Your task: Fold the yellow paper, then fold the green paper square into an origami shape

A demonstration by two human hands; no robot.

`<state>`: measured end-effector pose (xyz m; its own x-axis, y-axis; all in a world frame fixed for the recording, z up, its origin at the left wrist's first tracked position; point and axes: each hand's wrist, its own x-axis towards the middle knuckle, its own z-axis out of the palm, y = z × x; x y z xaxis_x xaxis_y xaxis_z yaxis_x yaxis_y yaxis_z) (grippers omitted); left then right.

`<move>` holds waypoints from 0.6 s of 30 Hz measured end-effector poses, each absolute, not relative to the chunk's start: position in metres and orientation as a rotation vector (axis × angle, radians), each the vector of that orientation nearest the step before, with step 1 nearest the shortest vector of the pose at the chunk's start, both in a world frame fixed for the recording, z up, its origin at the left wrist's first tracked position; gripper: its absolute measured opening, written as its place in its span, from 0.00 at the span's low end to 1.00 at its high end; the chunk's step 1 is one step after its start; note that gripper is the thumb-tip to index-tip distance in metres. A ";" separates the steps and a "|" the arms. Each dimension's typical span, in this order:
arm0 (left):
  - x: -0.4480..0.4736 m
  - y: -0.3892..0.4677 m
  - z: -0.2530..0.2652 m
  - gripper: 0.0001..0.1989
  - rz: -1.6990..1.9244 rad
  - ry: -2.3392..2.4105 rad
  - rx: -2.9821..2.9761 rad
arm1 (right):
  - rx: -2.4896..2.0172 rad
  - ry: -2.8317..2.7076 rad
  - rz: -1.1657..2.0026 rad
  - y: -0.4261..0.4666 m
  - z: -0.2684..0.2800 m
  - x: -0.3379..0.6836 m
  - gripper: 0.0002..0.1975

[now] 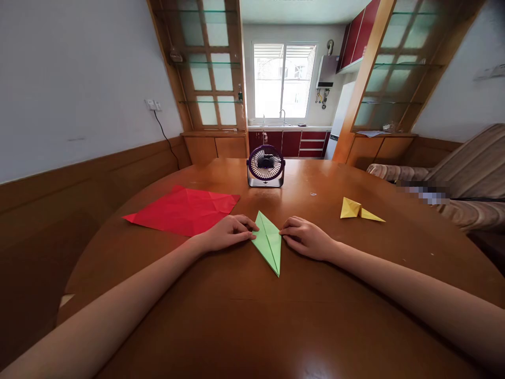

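A green sheet of origami paper (269,239), folded into a long kite-like diamond, lies on the wooden table with one narrow point toward me. My left hand (229,231) pinches its left corner between thumb and fingers. At the opposite corner, the fingertips of my right hand (310,237) are closed on the paper's edge. Creases run along the length of the green paper. Just behind my left hand spreads a red sheet of paper (181,208) with fold lines. Off to the right sits a folded yellow paper piece (357,209) with a pointed tail.
A small purple fan (265,166) stands at the far middle of the round wooden table (244,326). A striped sofa (469,168) is beyond the table on the right. Wooden shelves (209,63) and a kitchen window (284,79) are in the background.
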<state>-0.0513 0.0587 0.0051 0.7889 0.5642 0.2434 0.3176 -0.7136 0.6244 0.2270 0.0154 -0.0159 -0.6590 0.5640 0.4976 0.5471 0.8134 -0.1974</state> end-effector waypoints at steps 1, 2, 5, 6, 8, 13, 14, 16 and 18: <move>-0.051 0.059 0.006 0.16 0.554 0.663 2.389 | -0.820 -2.445 0.040 0.015 -0.016 0.227 0.12; -0.052 0.059 0.006 0.17 0.534 0.675 2.382 | -0.823 -2.446 0.039 0.015 -0.016 0.227 0.12; -0.054 0.059 0.010 0.17 0.458 0.706 2.416 | -0.833 -2.444 0.040 0.015 -0.016 0.227 0.11; -0.055 0.060 0.011 0.17 0.447 0.703 2.434 | -0.834 -2.443 0.041 0.015 -0.016 0.227 0.11; -0.058 0.062 0.011 0.17 0.449 0.684 2.451 | -0.832 -2.443 0.046 0.014 -0.016 0.227 0.12; -0.059 0.065 0.005 0.11 0.524 0.623 2.451 | -0.835 -2.448 0.041 0.014 -0.015 0.227 0.12; -0.059 0.064 0.003 0.13 0.549 0.609 2.462 | -0.836 -2.451 0.037 0.014 -0.015 0.227 0.12; -0.056 0.063 0.001 0.20 0.575 0.595 2.504 | -0.836 -2.455 0.028 0.014 -0.015 0.227 0.12; -0.054 0.061 0.002 0.21 0.558 0.578 2.582 | -0.841 -2.460 0.015 0.014 -0.014 0.226 0.11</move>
